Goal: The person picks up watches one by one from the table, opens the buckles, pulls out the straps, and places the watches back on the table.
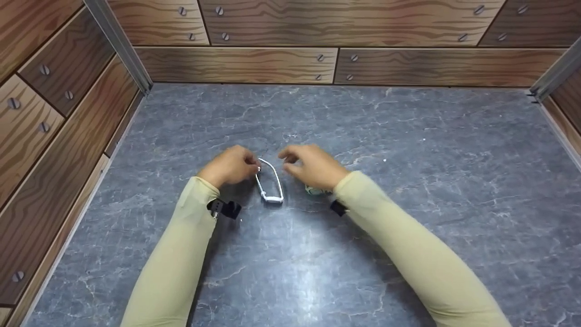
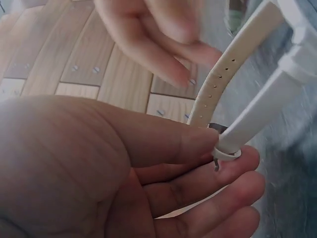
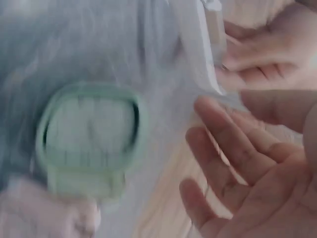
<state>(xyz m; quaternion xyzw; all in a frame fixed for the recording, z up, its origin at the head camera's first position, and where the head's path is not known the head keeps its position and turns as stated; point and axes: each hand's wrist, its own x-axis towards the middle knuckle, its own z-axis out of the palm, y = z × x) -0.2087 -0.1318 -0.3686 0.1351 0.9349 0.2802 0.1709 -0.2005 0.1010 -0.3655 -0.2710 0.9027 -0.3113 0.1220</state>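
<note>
A white wristwatch (image 1: pixel 274 200) hangs in a loop from my left hand (image 1: pixel 232 165), its case at the near end. In the left wrist view, thumb and fingers pinch the white strap (image 2: pixel 257 111) by its metal buckle (image 2: pixel 218 130) and keeper loop. The other strap end, pale inside with a row of holes, passes behind the thumb. My right hand (image 1: pixel 315 168) is just right of the strap, fingers loosely bent and holding nothing. Beneath its wrist lies a green watch (image 1: pixel 313 190); the right wrist view shows its rounded square green case (image 3: pixel 84 176), blurred.
A blurred pinkish object (image 3: pixel 44 213) is beside the green watch in the right wrist view. The grey marbled tabletop (image 1: pixel 408 136) meets wood-patterned panels (image 1: pixel 272 66) at the back and sides. Black camera straps (image 1: pixel 224 209) are on both wrists.
</note>
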